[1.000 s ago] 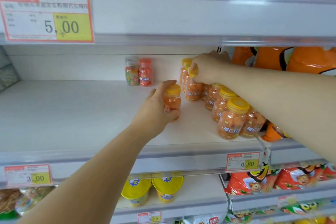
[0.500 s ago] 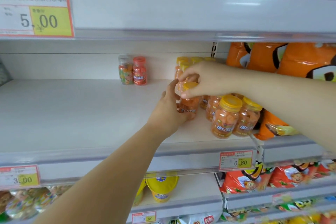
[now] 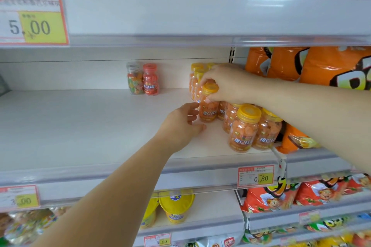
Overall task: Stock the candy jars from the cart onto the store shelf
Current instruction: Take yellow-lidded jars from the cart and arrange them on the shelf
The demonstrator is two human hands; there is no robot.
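Yellow-capped candy jar [image 3: 208, 104] sits upright on the white shelf [image 3: 80, 126], right hand [image 3: 224, 84] over it from above, fingers pinched around the cap rim. Left hand [image 3: 180, 124] is just left of the jar base, fingers spread and loose, gripping nothing; fingertips [image 3: 195, 105] near or touching the jar side, can't tell which. Jar is clear plastic packed with orange candies, orange label with white characters. It stands at the left end of a cluster of same-type jars [image 3: 245, 128] running back toward the rear wall and forward to the shelf lip. Orange snack bags [image 3: 321, 66] close off the right side. Two more jars, one multicolour [image 3: 134, 79] and one red [image 3: 150, 79], stand together at the back, well left of the cluster. Wide bare shelf to the left and front; price strip [image 3: 256, 176] along the front edge.
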